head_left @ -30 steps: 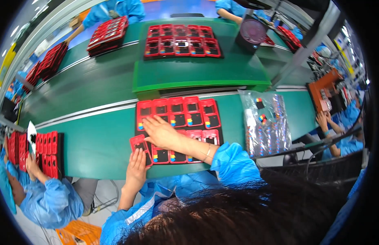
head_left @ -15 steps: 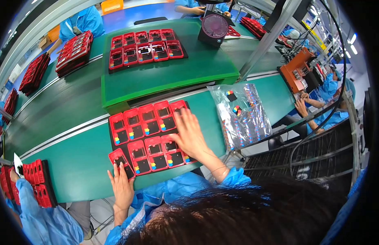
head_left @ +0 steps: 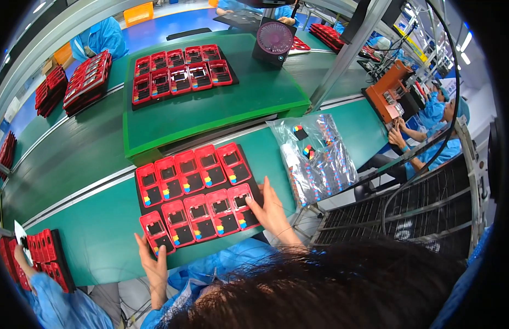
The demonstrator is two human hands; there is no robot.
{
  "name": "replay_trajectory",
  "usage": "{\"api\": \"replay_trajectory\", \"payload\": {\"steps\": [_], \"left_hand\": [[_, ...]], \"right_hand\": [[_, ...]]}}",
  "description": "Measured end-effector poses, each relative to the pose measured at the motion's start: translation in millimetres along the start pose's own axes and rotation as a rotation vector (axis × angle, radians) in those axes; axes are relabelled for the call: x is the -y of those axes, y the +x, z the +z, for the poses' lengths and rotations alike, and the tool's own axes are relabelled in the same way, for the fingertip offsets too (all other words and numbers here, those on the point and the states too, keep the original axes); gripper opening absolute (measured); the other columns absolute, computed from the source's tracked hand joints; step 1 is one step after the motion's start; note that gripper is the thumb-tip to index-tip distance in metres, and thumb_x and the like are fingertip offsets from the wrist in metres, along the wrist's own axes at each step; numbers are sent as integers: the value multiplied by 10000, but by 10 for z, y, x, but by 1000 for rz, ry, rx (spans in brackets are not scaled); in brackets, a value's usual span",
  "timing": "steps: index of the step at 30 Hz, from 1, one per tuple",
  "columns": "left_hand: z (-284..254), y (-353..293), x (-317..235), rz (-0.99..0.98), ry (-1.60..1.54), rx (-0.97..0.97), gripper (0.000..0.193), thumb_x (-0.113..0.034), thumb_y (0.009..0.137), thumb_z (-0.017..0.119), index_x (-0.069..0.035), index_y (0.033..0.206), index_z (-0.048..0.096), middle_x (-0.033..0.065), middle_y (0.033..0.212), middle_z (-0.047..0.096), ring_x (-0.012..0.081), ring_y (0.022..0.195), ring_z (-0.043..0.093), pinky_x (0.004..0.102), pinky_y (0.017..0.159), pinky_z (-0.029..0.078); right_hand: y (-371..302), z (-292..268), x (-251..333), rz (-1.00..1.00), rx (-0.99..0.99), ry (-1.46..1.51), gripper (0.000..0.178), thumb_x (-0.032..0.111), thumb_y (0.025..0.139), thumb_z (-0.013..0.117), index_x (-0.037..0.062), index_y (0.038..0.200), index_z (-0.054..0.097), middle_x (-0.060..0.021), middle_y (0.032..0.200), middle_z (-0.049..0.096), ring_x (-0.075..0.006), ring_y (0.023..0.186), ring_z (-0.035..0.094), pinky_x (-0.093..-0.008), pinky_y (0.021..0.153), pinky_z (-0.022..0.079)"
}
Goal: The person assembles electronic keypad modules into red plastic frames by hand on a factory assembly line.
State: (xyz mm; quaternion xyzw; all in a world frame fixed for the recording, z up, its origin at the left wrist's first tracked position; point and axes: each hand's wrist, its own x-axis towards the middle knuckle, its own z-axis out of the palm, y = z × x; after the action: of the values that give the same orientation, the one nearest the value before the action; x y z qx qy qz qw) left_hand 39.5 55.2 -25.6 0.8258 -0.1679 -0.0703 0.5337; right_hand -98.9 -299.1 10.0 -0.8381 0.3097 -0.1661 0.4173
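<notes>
Dark hair (head_left: 331, 285) covers lower frame, hiding both forearms & surface's near edge. Left hand (head_left: 154, 263) thumb overlaps tray (head_left: 197, 189) corner. Stack of red trays (head_left: 38, 263) cut off at left rim. Tiny coloured bits in foil bag (head_left: 320, 159) too small to tell

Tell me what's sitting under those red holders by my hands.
The red holders lie in two rows on a flat black tray, which rests on the green table. The left hand and right hand grip its near corners. The tray's middle is covered.
</notes>
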Motion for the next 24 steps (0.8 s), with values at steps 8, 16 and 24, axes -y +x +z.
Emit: {"api": "replay_trajectory", "payload": {"steps": [8, 16, 24], "left_hand": [[-130, 179, -102, -346, -635, 59, 783, 128, 872, 688, 54, 1578, 358, 123, 1377, 639, 200, 1202, 652, 332, 1046, 520], [-406, 159, -684, -235, -597, 15, 869, 97, 845, 717, 34, 1605, 301, 135, 1420, 608, 201, 1250, 624, 336, 1084, 500], [-580, 617, -1273, -157, -537, 131, 837, -32, 863, 759, 37, 1587, 345, 141, 1469, 569, 223, 1323, 585, 359, 1133, 466]], "right_hand": [[33, -56, -153, -16, 88, 231, 796, 256, 964, 767, -129, 1537, 370, -308, 1480, 543, -327, 1369, 564, -388, 1128, 446], [-59, -428, 260, -103, 38, 289, 746, 201, 972, 746, -98, 1547, 377, -239, 1420, 563, -304, 1312, 582, -376, 1106, 447], [219, -709, 476, -137, 29, 426, 777, 202, 961, 771, -119, 1542, 367, -240, 1473, 538, -279, 1362, 541, -371, 1138, 425]]}}
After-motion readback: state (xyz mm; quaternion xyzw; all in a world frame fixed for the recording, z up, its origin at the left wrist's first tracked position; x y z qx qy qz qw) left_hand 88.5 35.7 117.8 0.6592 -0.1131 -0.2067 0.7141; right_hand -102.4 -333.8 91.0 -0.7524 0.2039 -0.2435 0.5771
